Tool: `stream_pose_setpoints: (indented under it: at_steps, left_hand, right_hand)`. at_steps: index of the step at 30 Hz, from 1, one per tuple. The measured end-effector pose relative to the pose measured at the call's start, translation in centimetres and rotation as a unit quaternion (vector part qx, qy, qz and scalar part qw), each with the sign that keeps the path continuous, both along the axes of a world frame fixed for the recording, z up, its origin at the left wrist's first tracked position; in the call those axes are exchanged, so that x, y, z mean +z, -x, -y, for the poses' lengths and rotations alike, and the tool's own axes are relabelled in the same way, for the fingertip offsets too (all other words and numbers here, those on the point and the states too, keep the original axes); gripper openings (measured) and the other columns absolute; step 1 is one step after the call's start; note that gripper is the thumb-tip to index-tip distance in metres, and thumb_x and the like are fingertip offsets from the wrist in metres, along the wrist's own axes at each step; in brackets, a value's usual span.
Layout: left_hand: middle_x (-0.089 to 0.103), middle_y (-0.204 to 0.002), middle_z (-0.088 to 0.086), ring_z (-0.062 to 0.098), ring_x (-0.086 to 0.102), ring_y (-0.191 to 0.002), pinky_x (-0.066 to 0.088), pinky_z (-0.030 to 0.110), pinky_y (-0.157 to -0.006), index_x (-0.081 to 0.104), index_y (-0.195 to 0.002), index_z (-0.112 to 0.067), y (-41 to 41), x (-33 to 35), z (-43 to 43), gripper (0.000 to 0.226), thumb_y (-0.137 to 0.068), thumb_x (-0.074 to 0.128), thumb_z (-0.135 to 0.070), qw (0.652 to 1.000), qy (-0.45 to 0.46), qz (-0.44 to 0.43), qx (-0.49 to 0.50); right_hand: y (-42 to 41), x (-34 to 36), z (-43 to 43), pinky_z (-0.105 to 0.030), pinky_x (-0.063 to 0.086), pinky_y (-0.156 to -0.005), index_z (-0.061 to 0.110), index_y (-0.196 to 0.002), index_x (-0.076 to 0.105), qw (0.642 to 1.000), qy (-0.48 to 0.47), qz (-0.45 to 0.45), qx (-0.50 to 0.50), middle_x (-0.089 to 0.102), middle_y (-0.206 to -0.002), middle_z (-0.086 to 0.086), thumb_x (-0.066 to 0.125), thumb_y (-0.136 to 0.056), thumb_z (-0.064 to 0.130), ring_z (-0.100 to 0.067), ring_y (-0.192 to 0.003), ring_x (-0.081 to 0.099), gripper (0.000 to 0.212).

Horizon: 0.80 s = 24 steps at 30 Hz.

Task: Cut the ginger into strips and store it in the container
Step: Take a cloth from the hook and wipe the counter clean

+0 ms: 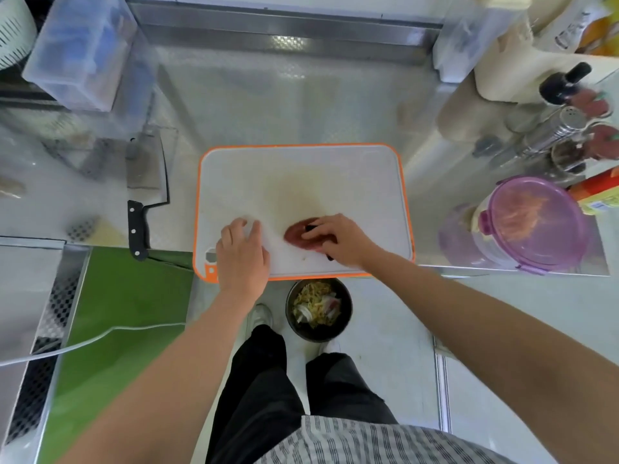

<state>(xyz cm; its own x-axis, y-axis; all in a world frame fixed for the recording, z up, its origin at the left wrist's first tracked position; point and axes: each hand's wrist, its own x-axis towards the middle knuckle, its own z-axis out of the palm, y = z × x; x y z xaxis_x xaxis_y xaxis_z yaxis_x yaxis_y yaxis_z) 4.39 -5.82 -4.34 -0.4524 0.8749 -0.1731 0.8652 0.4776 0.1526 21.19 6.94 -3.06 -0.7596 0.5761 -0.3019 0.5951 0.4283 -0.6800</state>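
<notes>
Directly below the camera are a striped shirt (368,443), black trousers (261,396) and a white shoe (259,318) on a pale floor (385,329). A round dark bin (346,316) stands on the floor just beyond the feet, holding pale strip-like scraps. Both bare forearms reach forward over it to a white cutting board (301,182) with an orange rim, which lies on a shiny metal desk (251,105).

The left hand (243,254) rests on the near left part of the board. Its grip is spread, fingers fairly straight against the white surface and holding nothing.

The right hand (338,239) is just beside it, at the board's near middle. Its grip is curled over one end of the ginger piece (294,233), a reddish-brown oval lying flat on the board, with the fingertips touching its top. Something small and dark shows under this hand; what it is cannot be told.

Left of the board, a cleaver (147,175) with a black handle lies on the desk, well apart from both hands. On the right side of the desk stands a clear container (536,222) with a purple lid, closed, with something orange-brown inside.

Farther back on the right are metal shakers (552,128) and bottles. Clear plastic boxes (83,51) sit at the far left.
</notes>
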Motion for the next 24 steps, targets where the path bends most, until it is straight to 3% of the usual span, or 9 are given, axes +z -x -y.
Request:
stream_pose_setpoints:
  at_steps: [2, 4, 6, 8, 12, 15, 17, 21, 24]
  left_hand:
    - [0.044, -0.132, 0.018, 0.037, 0.039, -0.118, 0.038, 0.047, -0.088, 0.05, -0.129, -0.007, -0.2, 0.0, 0.7, 0.044, -0.086, 0.053, -0.012, 1.0, -0.001, -0.001, 0.01]
    - [0.043, -0.133, 0.017, 0.036, 0.038, -0.119, 0.038, 0.048, -0.091, 0.049, -0.13, -0.007, -0.3, -0.1, 1.3, 0.044, -0.086, 0.053, -0.013, 1.0, 0.005, 0.001, 0.026]
    - [0.038, -0.139, 0.016, 0.036, 0.035, -0.124, 0.035, 0.047, -0.098, 0.044, -0.135, -0.008, -0.5, -0.2, 2.1, 0.047, -0.088, 0.051, -0.015, 0.999, 0.023, 0.007, 0.04]
    - [0.032, -0.146, 0.015, 0.034, 0.032, -0.131, 0.032, 0.044, -0.103, 0.038, -0.141, -0.01, -0.7, -0.3, 2.7, 0.051, -0.091, 0.048, -0.016, 0.999, 0.027, 0.014, 0.043]
    - [0.024, -0.154, 0.016, 0.032, 0.023, -0.141, 0.029, 0.043, -0.109, 0.031, -0.146, -0.008, -0.5, -0.7, 3.3, 0.055, -0.093, 0.046, -0.011, 0.998, 0.005, 0.054, 0.034]
    - [0.021, -0.155, 0.021, 0.038, 0.021, -0.141, 0.024, 0.046, -0.112, 0.029, -0.147, -0.003, -0.5, -1.2, 3.5, 0.058, -0.092, 0.047, -0.01, 0.997, 0.002, 0.068, 0.022]
    - [0.015, -0.157, 0.022, 0.039, 0.015, -0.143, 0.021, 0.05, -0.113, 0.023, -0.149, -0.003, -0.7, -1.5, 3.7, 0.066, -0.092, 0.051, -0.018, 0.998, 0.02, 0.066, 0.016]
    - [-0.003, -0.159, 0.019, 0.037, -0.002, -0.146, 0.01, 0.05, -0.117, 0.006, -0.153, -0.009, -0.7, -1.9, 4.0, 0.09, -0.089, 0.057, -0.047, 0.994, 0.069, 0.081, 0.007]
    - [-0.005, -0.159, 0.019, 0.038, -0.004, -0.146, 0.01, 0.052, -0.117, 0.005, -0.153, -0.009, -0.5, -1.9, 4.0, 0.093, -0.088, 0.061, -0.045, 0.994, 0.057, 0.088, -0.002]
  right_hand:
    - [-0.3, 0.5, -1.2, -0.032, 0.043, -0.097, 0.01, -0.11, 0.072, 0.999, 0.002, -0.017, -0.04, 0.063, -0.121, -0.01, 0.047, -0.073, -0.006, -0.031, -0.109, 0.056, 0.048]
    - [0.0, 0.6, -1.9, -0.026, 0.029, -0.106, 0.008, -0.122, 0.064, 0.995, -0.052, -0.014, -0.089, 0.055, -0.134, -0.011, 0.045, -0.075, -0.006, -0.032, -0.12, 0.047, 0.053]
    - [0.4, 0.0, -0.6, -0.025, 0.022, -0.107, 0.008, -0.127, 0.06, 0.996, -0.071, 0.015, -0.052, 0.049, -0.14, -0.012, 0.046, -0.08, -0.007, -0.031, -0.125, 0.04, 0.051]
    - [0.2, -0.5, 1.0, -0.029, 0.035, -0.103, 0.011, -0.118, 0.068, 0.999, -0.031, 0.0, -0.012, 0.055, -0.133, -0.011, 0.046, -0.078, -0.003, -0.03, -0.12, 0.048, 0.047]
    - [0.7, 0.7, -0.6, -0.012, 0.047, -0.076, 0.006, -0.114, 0.069, 0.998, 0.016, -0.033, -0.054, 0.061, -0.12, -0.013, 0.044, -0.076, -0.015, -0.027, -0.106, 0.058, 0.05]
    - [2.9, 0.2, -1.3, -0.025, 0.035, -0.106, 0.003, -0.129, 0.057, 0.999, -0.015, -0.028, -0.023, 0.05, -0.138, -0.017, 0.042, -0.077, -0.013, -0.033, -0.128, 0.044, 0.056]
    - [3.9, -0.4, -0.4, -0.033, 0.024, -0.111, 0.003, -0.124, 0.062, 0.998, -0.045, -0.014, 0.037, 0.051, -0.138, -0.017, 0.045, -0.085, -0.004, -0.037, -0.129, 0.042, 0.043]
    - [2.9, 1.2, 0.9, 0.002, 0.024, -0.088, -0.002, -0.102, 0.072, 0.997, -0.038, -0.048, 0.055, 0.066, -0.117, -0.017, 0.048, -0.081, -0.017, -0.025, -0.113, 0.054, 0.035]
    - [1.0, 1.7, 1.4, -0.002, 0.032, -0.084, 0.008, -0.098, 0.076, 0.996, 0.043, 0.04, 0.066, 0.069, -0.112, -0.008, 0.048, -0.08, -0.011, -0.021, -0.109, 0.058, 0.038]
